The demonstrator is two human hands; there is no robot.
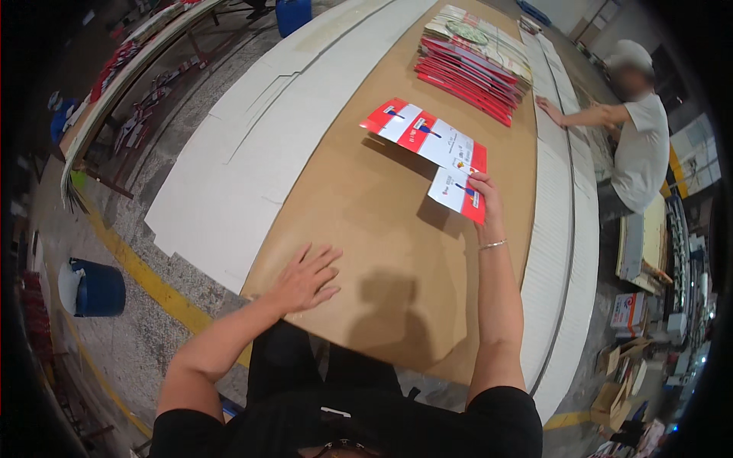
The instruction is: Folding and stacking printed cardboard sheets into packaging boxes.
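My right hand (489, 197) grips the near corner of a red and white printed cardboard sheet (427, 137), thumb on top. The sheet is held above the brown table cover (328, 229) and casts a shadow on it. It has an L-like outline, with a small panel at my hand and a longer part reaching away to the left. My left hand (307, 281) rests near the front left edge of the brown cover, fingers spread, holding nothing. Farther up the table lies a stack of red and white printed cardboard sheets (473, 72).
White corrugated boards (252, 145) flank the brown cover. A person in a white cap and shirt (640, 145) stands at the right edge, one hand on the board. On the floor are a blue bucket (101, 288) at left and cardboard boxes (615, 389) at right.
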